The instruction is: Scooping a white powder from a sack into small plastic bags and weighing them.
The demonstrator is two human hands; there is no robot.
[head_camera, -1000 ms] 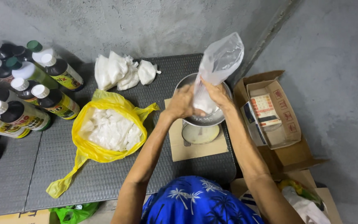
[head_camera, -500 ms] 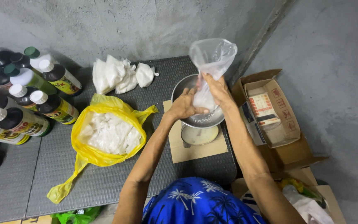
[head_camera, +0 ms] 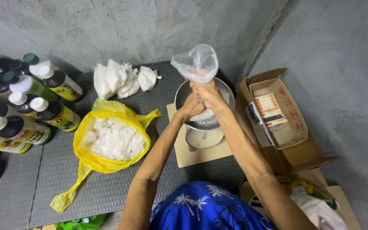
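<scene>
Seen from my head, looking down: both my hands meet over the metal bowl (head_camera: 205,111) at the mat's (head_camera: 107,187) far right corner; my right hand (head_camera: 209,91) is clenched round the neck of a clear plastic bag (head_camera: 196,64), my left hand (head_camera: 191,106) wrapped just below it, touching; the loose top balloons upward; should the thin film slip or split, the white contents could spill past the bowl; the yellow bag (head_camera: 107,136) lies open mid-mat.
</scene>
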